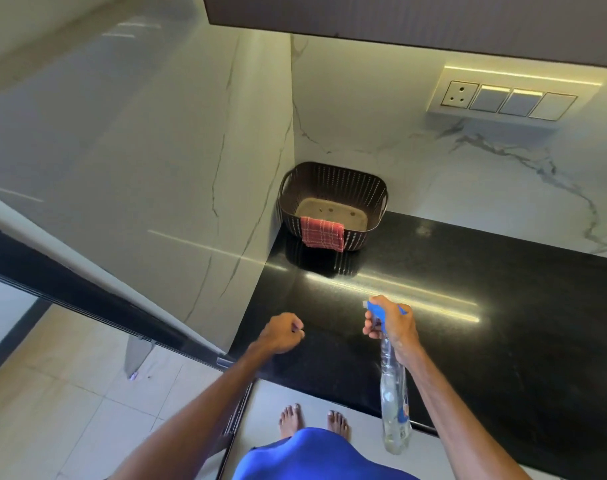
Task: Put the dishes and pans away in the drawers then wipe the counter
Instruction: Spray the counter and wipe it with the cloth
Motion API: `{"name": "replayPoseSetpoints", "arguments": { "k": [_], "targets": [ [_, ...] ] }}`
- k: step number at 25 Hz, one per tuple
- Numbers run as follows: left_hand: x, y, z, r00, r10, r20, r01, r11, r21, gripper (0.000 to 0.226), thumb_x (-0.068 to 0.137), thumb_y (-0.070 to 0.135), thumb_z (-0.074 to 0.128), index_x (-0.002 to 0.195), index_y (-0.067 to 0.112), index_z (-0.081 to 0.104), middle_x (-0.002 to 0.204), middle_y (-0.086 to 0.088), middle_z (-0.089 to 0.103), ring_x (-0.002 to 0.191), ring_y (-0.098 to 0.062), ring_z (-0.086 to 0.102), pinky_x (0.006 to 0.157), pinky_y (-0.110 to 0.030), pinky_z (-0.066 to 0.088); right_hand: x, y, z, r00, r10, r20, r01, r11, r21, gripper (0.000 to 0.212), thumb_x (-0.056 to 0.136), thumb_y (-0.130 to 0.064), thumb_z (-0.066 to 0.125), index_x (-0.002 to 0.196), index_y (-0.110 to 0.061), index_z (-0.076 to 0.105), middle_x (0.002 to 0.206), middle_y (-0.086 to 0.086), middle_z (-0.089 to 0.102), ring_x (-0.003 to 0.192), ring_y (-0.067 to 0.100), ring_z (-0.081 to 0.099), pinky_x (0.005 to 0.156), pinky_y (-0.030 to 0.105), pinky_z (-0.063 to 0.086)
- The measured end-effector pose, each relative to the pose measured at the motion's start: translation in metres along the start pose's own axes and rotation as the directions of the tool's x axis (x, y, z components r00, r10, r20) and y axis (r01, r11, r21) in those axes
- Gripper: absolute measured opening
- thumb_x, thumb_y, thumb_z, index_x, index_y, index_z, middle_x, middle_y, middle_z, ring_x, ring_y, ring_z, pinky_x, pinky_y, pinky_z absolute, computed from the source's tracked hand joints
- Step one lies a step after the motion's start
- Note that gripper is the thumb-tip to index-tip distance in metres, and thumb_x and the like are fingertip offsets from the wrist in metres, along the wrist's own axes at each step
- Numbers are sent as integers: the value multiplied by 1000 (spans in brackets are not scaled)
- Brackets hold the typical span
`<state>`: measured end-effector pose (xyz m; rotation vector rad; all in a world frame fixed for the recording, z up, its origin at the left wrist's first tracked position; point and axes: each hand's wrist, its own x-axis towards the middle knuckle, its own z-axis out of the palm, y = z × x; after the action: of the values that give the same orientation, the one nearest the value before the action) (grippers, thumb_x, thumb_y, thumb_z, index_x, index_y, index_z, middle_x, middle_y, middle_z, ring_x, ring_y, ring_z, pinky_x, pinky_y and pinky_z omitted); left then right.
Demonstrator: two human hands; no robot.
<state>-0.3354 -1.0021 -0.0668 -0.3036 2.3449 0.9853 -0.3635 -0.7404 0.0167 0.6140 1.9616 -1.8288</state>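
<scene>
**Spray bottle held over the black tabletop, cloth waiting in the corner**

At far left lies the pale tiled floor, with a glossy marble-patterned wall panel rising beside it. The left hand hovers over the near left corner of the tabletop, its fingers clenched into a fist with nothing in them. Beyond it, in the back corner where the two walls meet, stands a dark perforated basket on the tabletop. A red checked cloth hangs over the basket's front rim, well apart from both hands. Below, at the tabletop's near edge, two bare feet stand on the floor above a blue garment. Just right of the left hand, the right hand grasps the blue trigger head of a clear spray bottle, whose body hangs down past the tabletop's front edge. Farther right, on the back wall, sits a switch panel with one socket, under a dark upper cabinet.
</scene>
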Motion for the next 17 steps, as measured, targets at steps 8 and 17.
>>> {"name": "replayPoseSetpoints", "arguments": {
  "k": [8,17],
  "targets": [
    [12,2,12,999,-22,-37,20,997,-71,7,94,18,68,97,24,71,105,0,71,102,-15,66,98,-38,56,3,0,-27,996,60,-69,-52,993,102,36,94,-31,62,85,2,73,73,18,72,65,31,72,71,39,59],
    [15,13,20,998,-31,-57,28,998,-55,9,96,18,66,91,17,74,93,-4,72,88,-16,69,86,-41,62,-8,17,-104,991,81,-109,-69,991,115,37,93,-31,62,79,3,70,70,21,68,67,37,72,72,41,58]
  ]
}}
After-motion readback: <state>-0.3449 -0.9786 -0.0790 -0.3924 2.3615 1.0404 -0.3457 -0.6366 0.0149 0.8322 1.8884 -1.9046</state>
